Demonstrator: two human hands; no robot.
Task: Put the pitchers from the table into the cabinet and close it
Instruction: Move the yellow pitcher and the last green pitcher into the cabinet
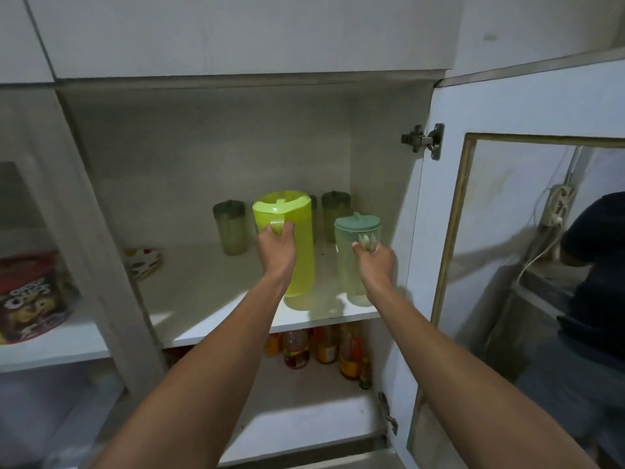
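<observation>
At nine o'clock in my view sat a red printed cereal box (32, 299) behind the closed glass-fronted section, and nearer the centre a spotted plate (143, 262) leaned at the left of the open cabinet shelf (209, 299). At the back, around twelve o'clock, stood several dull translucent tumblers with dark lids (230, 228).

My left hand (277, 247) had its fingers curled tight through the handle of the tall lime-green plastic pitcher with a matching lid (294, 238), whose base looked to be on or just above the shelf near its front edge. At about two o'clock from it, my right hand (373, 262) gripped the handle of the shorter pale-green translucent pitcher with a teal lid (355, 258), also at the shelf front, just beside the first.

I judged the sound way was to set both bases flat, slide them back clear of the edge without knocking the tumblers, then let go one hand at a time.

At three o'clock the white cabinet door with a glass panel (507, 231) hung wide open, not yet shut. Bottles (314, 350) stood on the shelf below.
</observation>
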